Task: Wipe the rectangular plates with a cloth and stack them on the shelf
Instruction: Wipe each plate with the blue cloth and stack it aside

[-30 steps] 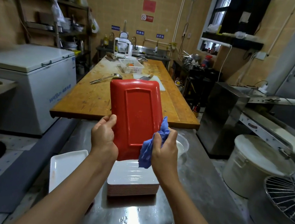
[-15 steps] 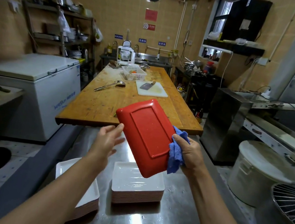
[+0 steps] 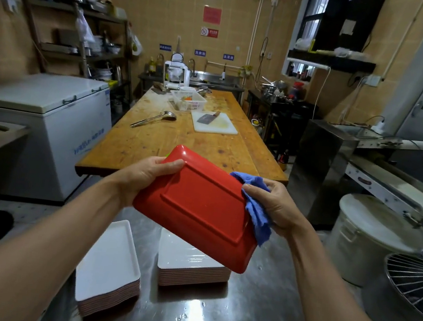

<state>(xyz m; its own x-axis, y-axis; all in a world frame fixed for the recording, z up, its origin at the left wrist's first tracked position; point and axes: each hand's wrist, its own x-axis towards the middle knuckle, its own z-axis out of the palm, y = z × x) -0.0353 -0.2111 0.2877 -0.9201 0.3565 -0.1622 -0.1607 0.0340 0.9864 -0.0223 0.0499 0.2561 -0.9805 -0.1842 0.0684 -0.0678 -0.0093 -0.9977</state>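
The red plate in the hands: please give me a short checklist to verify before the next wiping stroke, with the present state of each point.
1. Left hand grips the far short edge of the red plate: ok.
2. Right hand holds the blue cloth against the plate's right edge: ok.
3. Red underside faces the camera, ready for wiping: ok.
4. Underside already dry and clean: cannot tell.
5. Plate is held above the steel table, over the right plate stack: ok.
6. Left plate stack sits squarely: not ok, its plates look fanned out and it stands close to the table's edge.
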